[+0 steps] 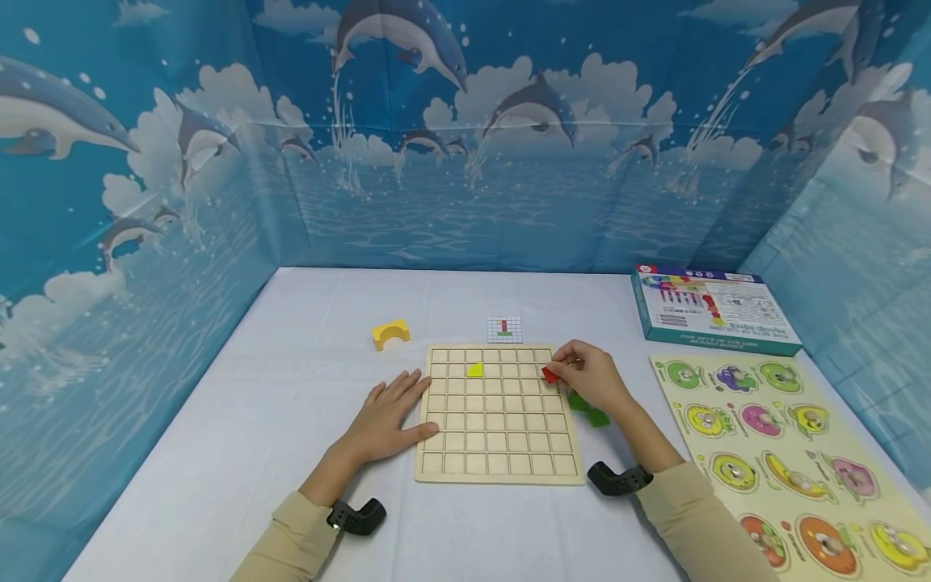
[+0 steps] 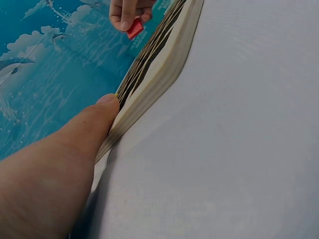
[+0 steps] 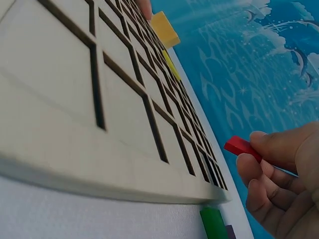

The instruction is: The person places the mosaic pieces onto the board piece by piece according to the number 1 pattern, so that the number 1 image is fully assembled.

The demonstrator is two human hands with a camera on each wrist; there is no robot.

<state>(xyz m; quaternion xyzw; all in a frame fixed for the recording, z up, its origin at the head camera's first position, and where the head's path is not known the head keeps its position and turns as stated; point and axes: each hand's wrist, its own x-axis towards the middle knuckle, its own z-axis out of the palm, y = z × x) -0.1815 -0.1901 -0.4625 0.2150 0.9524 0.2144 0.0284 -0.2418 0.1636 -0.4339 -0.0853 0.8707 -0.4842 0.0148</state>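
A wooden grid board point(image 1: 499, 478) lies flat on the white table. My left hand point(image 1: 385, 420) rests at its left edge with the fingers spread, the thumb lying over the rim. Between thumb and fingers my right hand point(image 1: 591, 378) pinches a small red block point(image 3: 242, 148), held above the board's upper right side. A yellow piece with one rounded corner point(image 1: 475, 369) sits in a cell of the second row. Green blocks point(image 1: 598, 417) lie just right of the board, partly under the right hand in the head view.
Behind the board is a small card with a coloured pattern on a grid point(image 1: 505, 330). A yellow arch block point(image 1: 391, 332) stands at the back left. To the right are a boxed game point(image 1: 720, 311) and a fruit picture board point(image 1: 793, 453). Dolphin-print curtains point(image 1: 451, 218) surround the table.
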